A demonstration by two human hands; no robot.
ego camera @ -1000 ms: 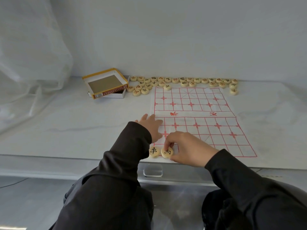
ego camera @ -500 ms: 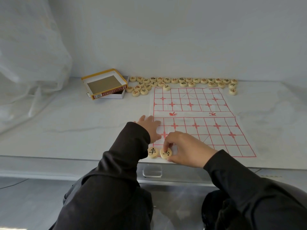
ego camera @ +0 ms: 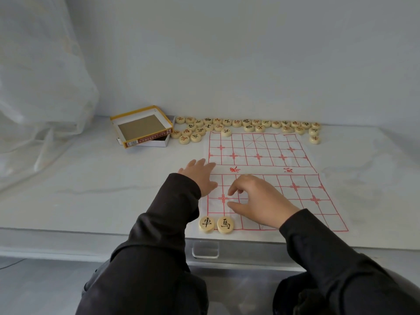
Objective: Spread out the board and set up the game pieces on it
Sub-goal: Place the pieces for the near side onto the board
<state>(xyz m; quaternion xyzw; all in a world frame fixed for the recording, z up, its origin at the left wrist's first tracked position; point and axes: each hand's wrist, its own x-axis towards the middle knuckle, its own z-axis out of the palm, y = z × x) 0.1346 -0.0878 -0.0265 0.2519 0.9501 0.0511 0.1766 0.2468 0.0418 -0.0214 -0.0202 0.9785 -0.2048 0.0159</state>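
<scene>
Left hand [ego camera: 200, 176] is pressing flat on the board [ego camera: 295, 169], left edge, grip open; right hand [ego camera: 256, 198] is hovering above, grip loosely curled, empty. Board is lying on the bench [ego camera: 91, 178], long axis near-far.

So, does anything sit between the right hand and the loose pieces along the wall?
Nothing visible. Only bare board lies between the right hand and the loose pieces; the left hand rests off to the side on the board's left edge.
</scene>
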